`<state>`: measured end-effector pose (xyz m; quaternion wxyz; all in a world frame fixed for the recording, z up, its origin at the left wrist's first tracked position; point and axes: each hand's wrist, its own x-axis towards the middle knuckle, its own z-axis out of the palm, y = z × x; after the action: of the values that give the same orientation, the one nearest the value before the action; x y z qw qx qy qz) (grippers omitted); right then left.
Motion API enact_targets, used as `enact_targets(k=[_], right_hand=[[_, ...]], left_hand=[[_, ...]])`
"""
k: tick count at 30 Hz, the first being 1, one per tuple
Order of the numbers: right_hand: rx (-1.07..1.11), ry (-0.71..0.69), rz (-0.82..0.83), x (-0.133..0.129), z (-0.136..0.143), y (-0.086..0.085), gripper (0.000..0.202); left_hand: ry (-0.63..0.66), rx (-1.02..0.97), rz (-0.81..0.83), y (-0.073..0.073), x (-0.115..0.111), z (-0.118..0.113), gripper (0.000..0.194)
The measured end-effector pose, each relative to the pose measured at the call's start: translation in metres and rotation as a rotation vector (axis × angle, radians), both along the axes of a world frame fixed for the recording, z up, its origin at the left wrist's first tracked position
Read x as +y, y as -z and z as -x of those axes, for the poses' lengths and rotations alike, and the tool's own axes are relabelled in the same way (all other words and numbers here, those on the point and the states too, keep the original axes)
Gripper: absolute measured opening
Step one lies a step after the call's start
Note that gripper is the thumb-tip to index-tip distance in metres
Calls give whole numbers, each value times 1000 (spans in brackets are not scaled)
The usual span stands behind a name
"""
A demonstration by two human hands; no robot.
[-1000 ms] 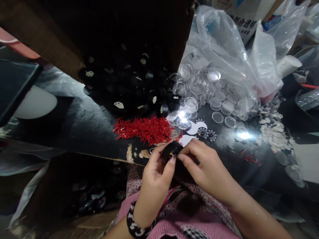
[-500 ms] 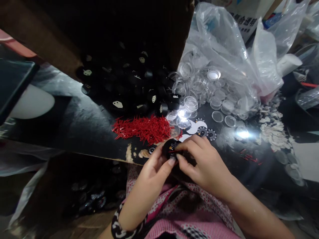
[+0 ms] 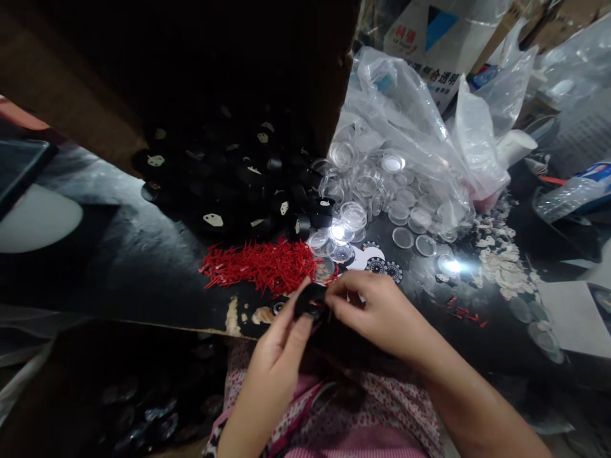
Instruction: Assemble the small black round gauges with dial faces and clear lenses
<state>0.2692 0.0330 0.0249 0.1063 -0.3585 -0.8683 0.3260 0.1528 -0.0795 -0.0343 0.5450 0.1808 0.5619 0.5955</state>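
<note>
A small black round part (image 3: 311,299) is pinched between both hands, left hand (image 3: 279,353) and right hand (image 3: 377,312); red pins (image 3: 260,264) and clear lids (image 3: 377,184) are heaped just beyond on the surface (image 3: 143,254).

red pins (image 3: 260,266), black caps (image 3: 248,184), clear lids (image 3: 377,184), pink dotted apron (image 3: 363,413)

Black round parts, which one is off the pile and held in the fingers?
The black round part pinched between the left hand and right hand, near the table edge; the others lie heaped behind the red pins.
</note>
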Motion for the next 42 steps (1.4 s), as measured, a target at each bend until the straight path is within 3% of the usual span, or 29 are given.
enact_targets(k=[3, 5, 8, 13, 16, 20, 23, 26, 30, 35, 38, 40, 42], right_hand=[[-113, 38, -303, 28, 11, 11, 26], [-235, 2, -473, 44, 19, 20, 37], [-282, -77, -543, 58, 22, 25, 31], [-67, -9, -602, 36, 7, 18, 28], [40, -100, -626, 6, -2, 14, 26], [115, -124, -527, -16, -6, 10, 22], [181, 24, -310, -15, 0, 6, 17], [120, 126, -155, -12, 10, 4, 35], [21, 140, -252, -16, 17, 9, 44], [141, 142, -267, -21, 19, 18, 41], [145, 17, -146, -21, 19, 17, 41], [169, -79, -12, -20, 14, 14, 37], [196, -70, 70, -17, 9, 13, 32]], left_hand=[[-118, -183, -58, -1, 2, 3, 32], [-129, -271, -49, -3, 4, 2, 30], [-131, -364, -30, -6, 6, 2, 28], [-95, -575, -1, -14, 16, 11, 26], [-77, -665, -13, -17, 22, 15, 26], [-65, -509, -56, -14, 22, 13, 21], [10, -325, -73, -9, 15, 7, 31], [75, -105, -87, -7, 8, 0, 38], [141, 96, -115, -9, 3, -6, 35], [179, 263, -107, -14, 3, -5, 35], [250, 325, -31, -2, -20, 13, 36], [338, 401, 57, 15, -51, 39, 38], [366, 575, 162, 32, -86, 73, 43]])
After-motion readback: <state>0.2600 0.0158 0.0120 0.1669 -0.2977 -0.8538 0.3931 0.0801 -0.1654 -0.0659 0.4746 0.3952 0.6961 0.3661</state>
